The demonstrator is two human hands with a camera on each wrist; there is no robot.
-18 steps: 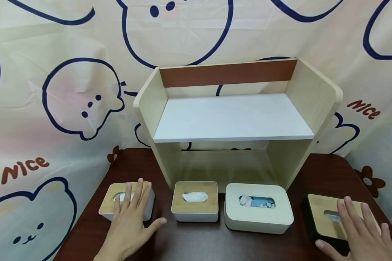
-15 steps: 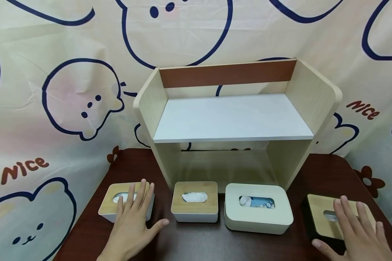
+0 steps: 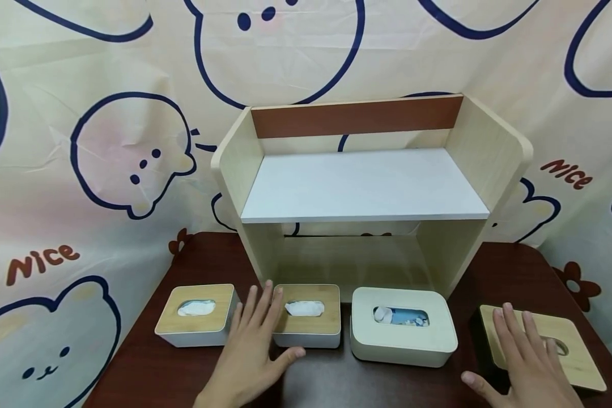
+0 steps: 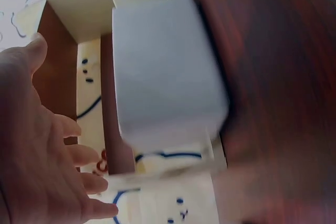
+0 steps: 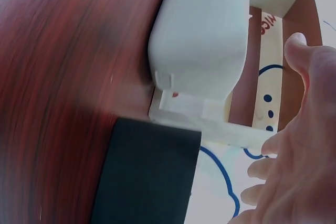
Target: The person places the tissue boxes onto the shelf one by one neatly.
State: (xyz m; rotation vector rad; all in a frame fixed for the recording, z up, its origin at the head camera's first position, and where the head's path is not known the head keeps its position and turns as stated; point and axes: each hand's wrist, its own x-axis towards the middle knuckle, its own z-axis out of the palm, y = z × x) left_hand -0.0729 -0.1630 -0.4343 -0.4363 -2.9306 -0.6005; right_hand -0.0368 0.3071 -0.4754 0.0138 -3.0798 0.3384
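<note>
My left hand (image 3: 252, 354), fingers extended and thumb spread, covers the gap between two white tissue boxes with wood-look lids, the left one (image 3: 173, 326) and the middle one (image 3: 308, 338). In the left wrist view a white box side (image 4: 163, 66) appears beside the palm; the hand holds nothing. Over the front left part of the black tissue box (image 3: 571, 345) with its wood-look lid is my right hand (image 3: 530, 365), fingers straight and nothing gripped. In the right wrist view that box's dark side (image 5: 149, 171) stands apart from the fingers. An all-white tissue box (image 3: 403, 351) sits between the hands.
A two-level shelf (image 3: 367, 187) with a white upper board stands behind the boxes on the dark wooden table (image 3: 367, 388). Behind it hangs a patterned cloth (image 3: 127, 249) with bear drawings, which also runs along the right side.
My left hand has moved right, from the left tissue box to the gap beside the middle one. The right hand has shifted left over the black box. The boxes have stayed put.
</note>
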